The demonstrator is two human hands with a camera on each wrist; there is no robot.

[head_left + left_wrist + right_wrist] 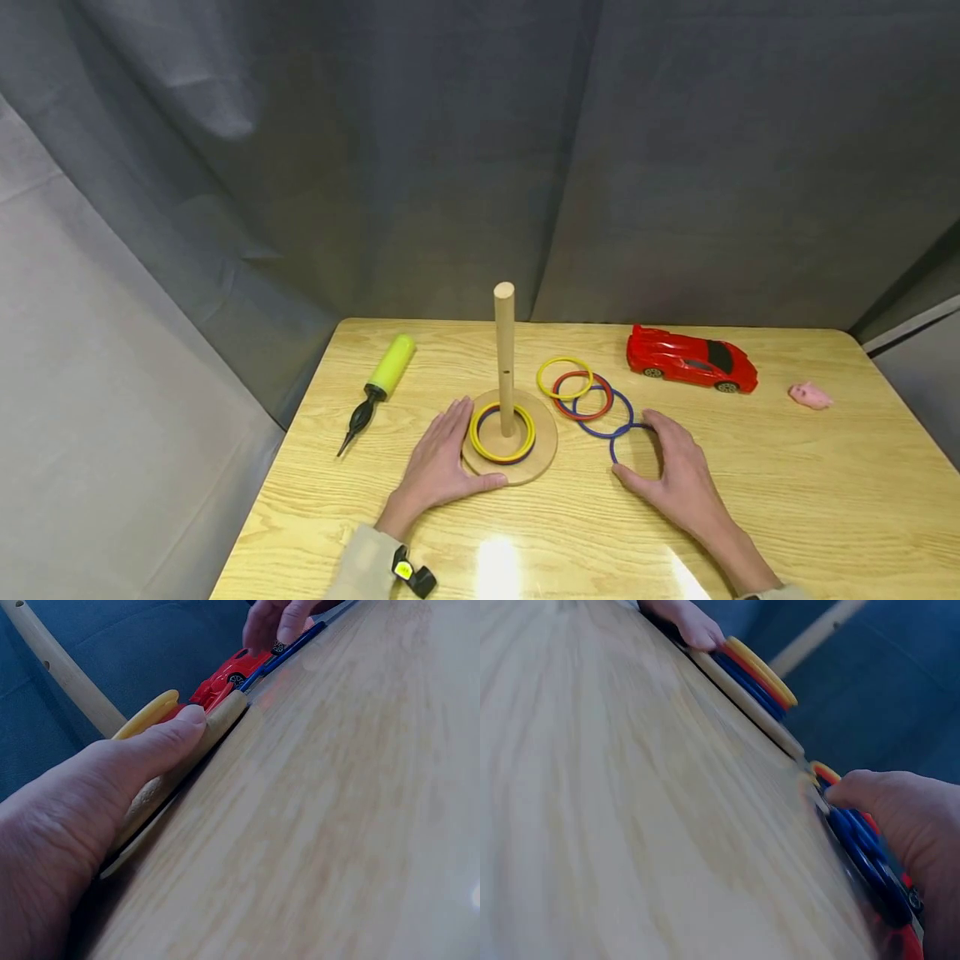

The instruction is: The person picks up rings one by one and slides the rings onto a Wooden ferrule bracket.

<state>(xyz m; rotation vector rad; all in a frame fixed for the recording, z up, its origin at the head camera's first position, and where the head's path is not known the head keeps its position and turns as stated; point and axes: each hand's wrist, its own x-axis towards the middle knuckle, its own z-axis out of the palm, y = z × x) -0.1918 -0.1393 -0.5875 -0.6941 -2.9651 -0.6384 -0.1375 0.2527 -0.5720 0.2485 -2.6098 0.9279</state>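
Note:
A wooden ring-toss stand (546,450) has an upright peg (506,358) on a round base. Stacked around the peg are a yellow ring (474,442) and, below it, red and blue ones. My left hand (442,462) holds the base at its left, thumb along the front rim and fingers along the far side. To the right, my right hand (681,473) holds a blue ring (612,450) at the table surface, thumb at its near side and fingers at its far side. My hand hides the ring's right part. Another blue ring (632,408) touches it.
A red ring (611,400) and a yellow ring (562,360) overlap behind the blue rings. At the back right are a red toy car (686,360) and a small pink pig (810,396). A yellow-green hand pump (392,367) lies left of the stand.

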